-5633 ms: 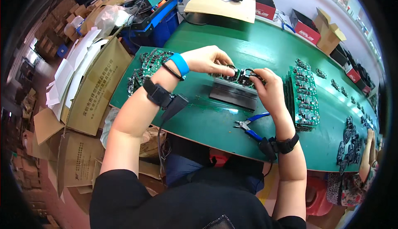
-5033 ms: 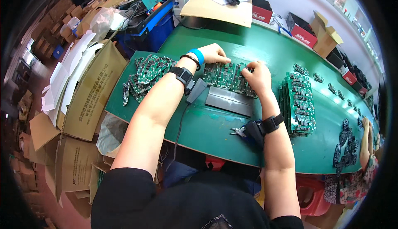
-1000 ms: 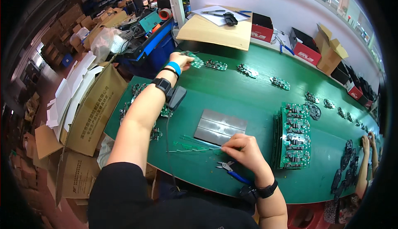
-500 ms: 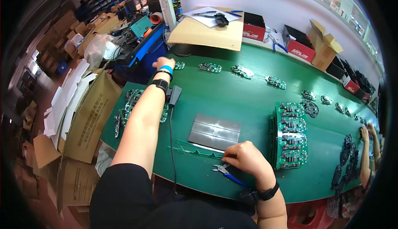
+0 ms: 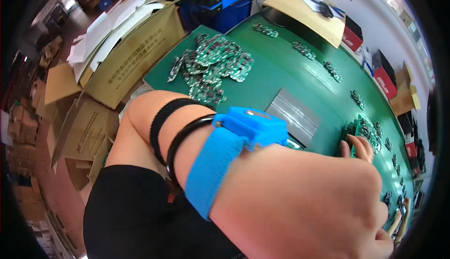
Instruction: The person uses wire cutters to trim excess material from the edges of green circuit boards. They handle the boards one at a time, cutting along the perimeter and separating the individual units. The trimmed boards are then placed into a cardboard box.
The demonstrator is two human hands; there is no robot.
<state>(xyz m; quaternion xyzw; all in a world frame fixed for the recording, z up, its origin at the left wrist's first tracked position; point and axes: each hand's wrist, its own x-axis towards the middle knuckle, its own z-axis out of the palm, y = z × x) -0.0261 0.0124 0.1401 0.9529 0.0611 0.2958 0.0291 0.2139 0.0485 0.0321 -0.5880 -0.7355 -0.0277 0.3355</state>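
My left hand (image 5: 309, 198) fills the lower right, close to the camera, with a blue strap (image 5: 218, 170) round its wrist. Its fingers curl down and away, so whatever they hold is hidden. Beyond it, my right hand (image 5: 358, 147) has its thumb and fingers closed on the near end of a stack of green circuit boards (image 5: 366, 130); its wrist is behind my left hand. A grey ridged plate (image 5: 294, 116) lies on the green table (image 5: 262, 88), partly covered by my left wrist.
Loose circuit boards (image 5: 215, 60) are heaped at the table's left corner. Single boards, one of them a board (image 5: 303, 50), run in a row along the far side. Cardboard (image 5: 136, 55) stands left of the table. Another person's hands (image 5: 401, 219) are at the far right.
My left hand has come back from the far left boards, across my body to the lower right. My right hand has moved from beside the cutters to the board stack. The view has turned left.
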